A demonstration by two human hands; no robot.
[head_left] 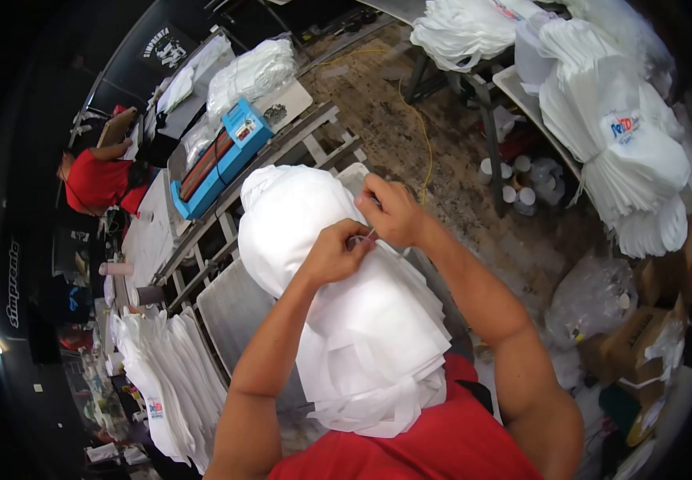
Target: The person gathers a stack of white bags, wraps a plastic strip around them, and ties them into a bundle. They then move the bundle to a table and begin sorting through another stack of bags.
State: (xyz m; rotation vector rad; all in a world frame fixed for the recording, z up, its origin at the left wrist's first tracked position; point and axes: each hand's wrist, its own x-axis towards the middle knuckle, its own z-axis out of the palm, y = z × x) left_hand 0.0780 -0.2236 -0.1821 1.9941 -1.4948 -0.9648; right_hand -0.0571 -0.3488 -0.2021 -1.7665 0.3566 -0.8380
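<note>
A thick bundle of white fabric bags (374, 336) lies in front of me, drawn in at its middle, with a rounded end (290, 220) away from me and loose handles near my red shirt. My left hand (338, 254) is closed at the bundle's narrow waist, fingers pinching a thin pale string (373, 234). Just right of it and slightly higher, my right hand (392, 212) is closed in a pinch on the same string. The part of the string around the bundle is mostly hidden by my hands.
A blue heat sealer (222, 160) and a plastic-wrapped white stack (251, 76) stand at upper left. Printed white bags (166, 384) lie lower left; another tied bundle (614, 136) rests at right. Cardboard boxes (630, 352) sit lower right. A person in red (98, 182) works at far left.
</note>
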